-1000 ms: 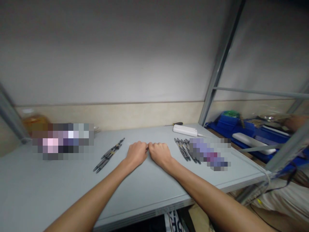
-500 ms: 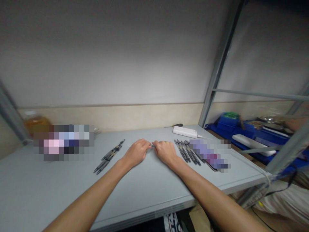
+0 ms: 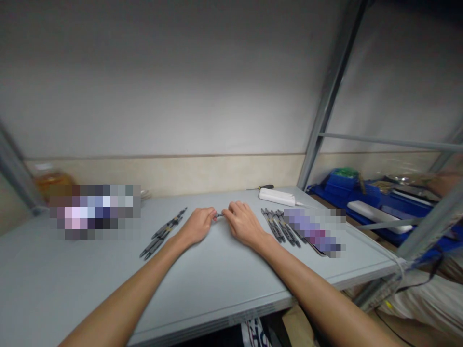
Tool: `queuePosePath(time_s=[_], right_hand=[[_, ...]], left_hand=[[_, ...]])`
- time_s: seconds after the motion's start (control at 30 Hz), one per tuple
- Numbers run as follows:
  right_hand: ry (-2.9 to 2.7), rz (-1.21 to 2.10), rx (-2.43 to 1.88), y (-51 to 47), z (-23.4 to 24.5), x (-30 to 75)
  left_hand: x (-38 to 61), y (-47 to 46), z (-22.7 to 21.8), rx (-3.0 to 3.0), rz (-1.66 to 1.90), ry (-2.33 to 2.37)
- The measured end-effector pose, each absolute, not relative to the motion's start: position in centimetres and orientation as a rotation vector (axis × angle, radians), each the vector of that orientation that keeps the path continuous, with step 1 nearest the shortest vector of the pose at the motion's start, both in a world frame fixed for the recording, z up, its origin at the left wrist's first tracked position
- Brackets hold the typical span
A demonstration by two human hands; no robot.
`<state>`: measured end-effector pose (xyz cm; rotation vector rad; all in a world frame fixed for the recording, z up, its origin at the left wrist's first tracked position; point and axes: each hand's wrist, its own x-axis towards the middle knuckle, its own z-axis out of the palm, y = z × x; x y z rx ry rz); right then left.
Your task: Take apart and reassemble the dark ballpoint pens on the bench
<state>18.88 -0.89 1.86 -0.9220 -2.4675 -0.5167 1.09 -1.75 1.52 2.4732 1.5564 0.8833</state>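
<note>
Between my two hands, over the middle of the grey table, is a pen, mostly covered by fingers. My left hand pinches one end of it. My right hand grips the other end with thumb and fingertips, its knuckles raised. Left of my hands lies a slanted bunch of several dark grey pens. On the right, several similar pens lie side by side, close to my right wrist.
A white power strip and a screwdriver lie at the back. Blurred-out items lie at both sides, with a bottle behind the left one. A metal post borders the table; beyond it are blue trays.
Both hands have shifted slightly left. The right hand's fingers have loosened from a tight fist into a raised grip, and more of the pen shows between the hands.
</note>
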Motion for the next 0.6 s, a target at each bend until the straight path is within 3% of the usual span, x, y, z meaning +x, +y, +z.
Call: queuePosePath(time_s=[0.6], right_hand=[[-2.357,-0.283,-0.971,0.3,1.4,19.7]], left_hand=[[0.8,-1.7,1.4,2.492,0.991,1.496]])
